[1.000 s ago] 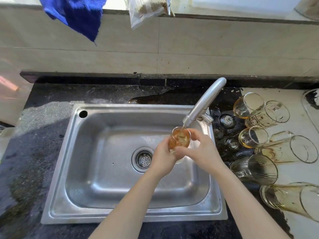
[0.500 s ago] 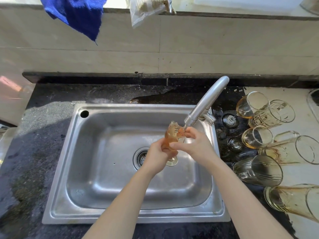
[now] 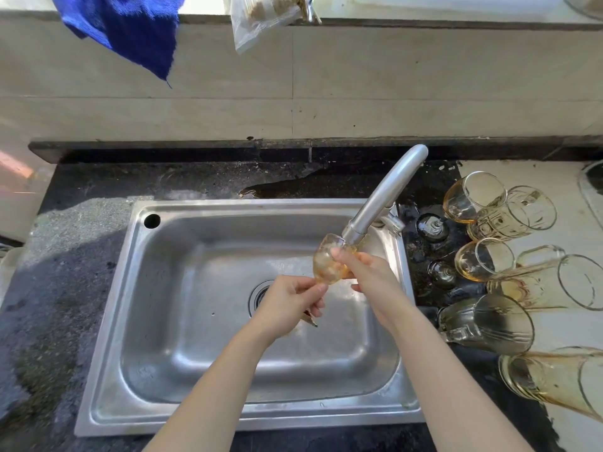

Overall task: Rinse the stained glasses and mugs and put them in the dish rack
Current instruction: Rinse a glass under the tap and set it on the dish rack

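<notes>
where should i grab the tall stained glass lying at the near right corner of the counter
The tall glass lies on its side, narrower base toward the sink. Probably wrap the base end from above; the flaring mouth runs off frame.

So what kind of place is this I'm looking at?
Most likely a home kitchen: a stainless steel sink set in a dark stone counter, a swivel tap over it, and stained glasses lying beside it.
</notes>
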`<state>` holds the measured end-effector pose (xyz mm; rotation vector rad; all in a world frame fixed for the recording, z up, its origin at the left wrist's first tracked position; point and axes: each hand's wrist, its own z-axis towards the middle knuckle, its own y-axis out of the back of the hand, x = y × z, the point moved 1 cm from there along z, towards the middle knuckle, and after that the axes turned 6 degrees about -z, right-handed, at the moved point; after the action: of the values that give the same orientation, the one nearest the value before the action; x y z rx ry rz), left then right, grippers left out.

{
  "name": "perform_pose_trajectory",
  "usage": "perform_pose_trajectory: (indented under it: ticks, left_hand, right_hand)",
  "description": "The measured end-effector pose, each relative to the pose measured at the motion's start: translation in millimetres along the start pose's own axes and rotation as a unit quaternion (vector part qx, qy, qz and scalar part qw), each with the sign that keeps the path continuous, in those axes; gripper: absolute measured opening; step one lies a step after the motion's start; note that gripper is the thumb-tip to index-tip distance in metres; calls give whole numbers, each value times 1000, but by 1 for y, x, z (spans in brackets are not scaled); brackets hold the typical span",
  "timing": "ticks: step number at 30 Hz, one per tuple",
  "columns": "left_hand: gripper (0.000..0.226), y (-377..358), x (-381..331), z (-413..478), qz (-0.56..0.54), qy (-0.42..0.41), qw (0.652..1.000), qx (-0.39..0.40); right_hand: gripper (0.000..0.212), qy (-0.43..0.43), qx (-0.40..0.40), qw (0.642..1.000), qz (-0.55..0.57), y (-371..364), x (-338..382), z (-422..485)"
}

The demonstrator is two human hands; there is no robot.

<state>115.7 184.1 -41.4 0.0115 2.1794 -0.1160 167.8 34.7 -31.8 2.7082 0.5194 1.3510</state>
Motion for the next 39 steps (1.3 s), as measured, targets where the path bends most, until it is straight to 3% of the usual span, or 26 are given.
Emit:
perform_pose_trajectory:
  ticks: [6,14,17,20,22,25,28,32,36,39]
  left_hand:
    - [35,3,-16,-3,-30,25,999,-21]
    - [32,2,-34,-7,-113,76,991,10]
    - [33,-1,-38,-6,-121,85,989,-2]
    - [35,-2,-44,-7,-103,84,991,-5]
    - [36,0,-47,-7,-59,72,996,1]
    - [38,3,-52,-7,27,53,998,7]
    - [36,0,-57,-5,140,37,989,-19]
    - [36,-3,-58,-3,253,-13,965,-73]
    - [32,-4,-64,-2,220,-15,972,-81]
    - [30,-8,-68,-2,151,-45,974,-160]
  right_hand:
    - [19,45,6,998,50,-19,17,4]
    - [22,48,-63,987,137,-24,40,9]
    - [28,118,-138,983,33,-26,38,6]
    - [33,170,-111,979,4,-29,32,5]
    - [32,149,-82,985,36,-27,33,7]
    - [21,28,-56,989,132,-21,35,15]
    - [16,-80,-37,968,235,-22,34,21]
    - [27,17,-111,993,19,-24,33,18]
    - [11,-39,-40,995,86,-15,35,21]
    - [17,-92,-43,980,172,-12,27,27]
